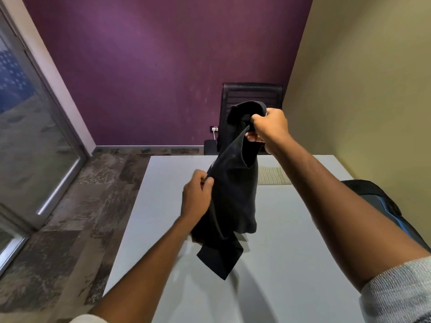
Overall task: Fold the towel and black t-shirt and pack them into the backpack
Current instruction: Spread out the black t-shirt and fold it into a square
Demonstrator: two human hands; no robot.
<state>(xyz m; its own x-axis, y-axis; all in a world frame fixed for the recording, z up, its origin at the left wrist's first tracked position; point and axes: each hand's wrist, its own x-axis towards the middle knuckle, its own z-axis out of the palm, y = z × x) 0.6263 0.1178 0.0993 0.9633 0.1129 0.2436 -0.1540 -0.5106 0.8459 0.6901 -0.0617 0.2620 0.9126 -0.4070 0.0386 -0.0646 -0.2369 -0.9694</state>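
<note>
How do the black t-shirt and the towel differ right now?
The black t-shirt hangs bunched in the air, gripped by the right hand up high and the left hand lower down; the towel lies flat on the table, touched by neither hand. The t-shirt is black, the towel pale and ribbed. The t-shirt is unfolded; the towel looks folded, though partly hidden. Both are outside the backpack.

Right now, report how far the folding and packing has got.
Done: the towel looks folded, lying on the table. In hand: the black t-shirt hangs unfolded, gripped by the right hand up top and the left hand lower. Left: fold it, then pack both into the backpack.
</note>
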